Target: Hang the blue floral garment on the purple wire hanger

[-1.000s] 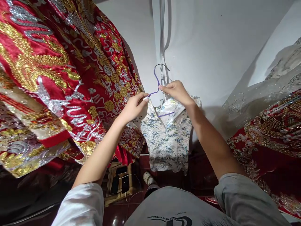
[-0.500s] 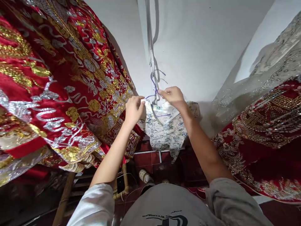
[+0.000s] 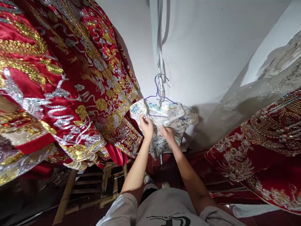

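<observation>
Your left hand (image 3: 146,126) and right hand (image 3: 167,133) pinched the front of the shirt (image 3: 158,140), which hung on the hanger (image 3: 157,93); a hard downward tug could have slipped its shoulders off.

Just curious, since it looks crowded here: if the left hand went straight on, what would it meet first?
Most likely the floral top: the left hand seems to be at its front edge, with the top's shoulder ahead. Depth is hard to judge.
</observation>
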Demonstrator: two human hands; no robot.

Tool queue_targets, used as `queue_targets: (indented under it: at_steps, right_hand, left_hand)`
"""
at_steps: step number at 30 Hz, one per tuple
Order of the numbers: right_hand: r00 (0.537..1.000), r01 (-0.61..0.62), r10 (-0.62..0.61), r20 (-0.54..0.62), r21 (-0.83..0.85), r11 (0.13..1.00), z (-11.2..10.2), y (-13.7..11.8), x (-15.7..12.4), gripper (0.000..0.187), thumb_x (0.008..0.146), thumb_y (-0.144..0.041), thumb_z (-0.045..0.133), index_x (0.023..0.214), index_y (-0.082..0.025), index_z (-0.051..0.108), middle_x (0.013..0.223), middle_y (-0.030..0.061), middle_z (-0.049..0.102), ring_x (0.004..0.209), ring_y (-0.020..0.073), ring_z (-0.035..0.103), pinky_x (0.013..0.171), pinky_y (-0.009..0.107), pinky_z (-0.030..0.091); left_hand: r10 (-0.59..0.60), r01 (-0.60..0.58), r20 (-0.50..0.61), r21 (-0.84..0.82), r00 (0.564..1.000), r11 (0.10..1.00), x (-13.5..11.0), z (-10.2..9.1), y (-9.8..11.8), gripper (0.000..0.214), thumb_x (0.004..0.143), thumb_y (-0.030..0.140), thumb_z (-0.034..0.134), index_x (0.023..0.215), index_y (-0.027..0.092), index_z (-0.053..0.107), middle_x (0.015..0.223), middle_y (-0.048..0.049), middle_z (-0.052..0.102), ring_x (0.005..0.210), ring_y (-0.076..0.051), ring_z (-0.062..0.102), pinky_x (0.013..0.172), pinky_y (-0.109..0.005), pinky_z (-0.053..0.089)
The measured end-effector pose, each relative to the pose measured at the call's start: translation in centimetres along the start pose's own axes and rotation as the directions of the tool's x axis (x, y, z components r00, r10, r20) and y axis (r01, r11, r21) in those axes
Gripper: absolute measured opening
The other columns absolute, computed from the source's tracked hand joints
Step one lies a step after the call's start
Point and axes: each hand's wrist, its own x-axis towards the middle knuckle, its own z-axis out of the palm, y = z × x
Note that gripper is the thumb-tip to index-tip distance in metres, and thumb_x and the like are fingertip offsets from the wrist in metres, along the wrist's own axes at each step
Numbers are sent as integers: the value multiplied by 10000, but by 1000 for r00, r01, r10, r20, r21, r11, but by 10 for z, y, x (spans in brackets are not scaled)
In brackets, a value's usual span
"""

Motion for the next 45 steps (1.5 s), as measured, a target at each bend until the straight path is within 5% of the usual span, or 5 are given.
queue_targets:
  at_steps: [3, 8, 18, 31, 45]
  right_hand:
    - [974, -212, 213, 75, -31, 977, 6, 9, 19, 533, 901, -696, 462, 713, -209, 569, 582, 53, 620, 433, 158, 511, 450, 288, 369]
    - [990, -139, 138, -17, -72, 988, 17, 26, 23, 482, 932, -604, 446, 636, -227, 502, 505, 15, 529, 458, 160, 486, 474, 276, 360]
    - [962, 197, -241, -126, -289, 937, -10, 52, -27, 551, 951, -634, 381, 566, -241, 351, 501, -21, 399, 526, 146, 371, 549, 297, 253]
    - [952, 301, -298, 69, -21, 954, -10, 42, -64, 604, 921, -677, 435, 510, -237, 383, 468, -30, 377, 483, 119, 369, 519, 275, 303]
    - [984, 114, -159, 83, 395, 912, -19, -146, -10, 424, 892, -394, 711, 597, -194, 482, 455, -49, 485, 372, 46, 349, 356, 174, 223]
  left_hand:
    - [-22, 21, -2, -242, 1000, 970, -24, 0, -6, 166, 935, 332, 537, 1026, 210, 470, 844, 0, 500, 707, -137, 503, 693, -256, 465]
    - [-40, 78, 94, -451, 995, 889, -76, -3, -13, 166, 925, 334, 576, 850, 208, 499, 727, 27, 475, 651, -125, 470, 627, -225, 408]
    - [-42, 147, 386, -246, 921, 958, -103, -12, -75, 231, 786, 196, 650, 1009, 204, 589, 1018, -66, 683, 1020, -225, 662, 966, -371, 492]
    - [40, 5, 325, -136, 945, 991, -126, -16, -55, 156, 890, 302, 563, 787, 196, 612, 753, -26, 657, 752, -183, 607, 758, -285, 466]
    - [-25, 47, 389, -48, 921, 998, -124, -30, -68, 229, 803, 330, 587, 670, 209, 447, 607, 52, 430, 596, -128, 444, 629, -240, 373]
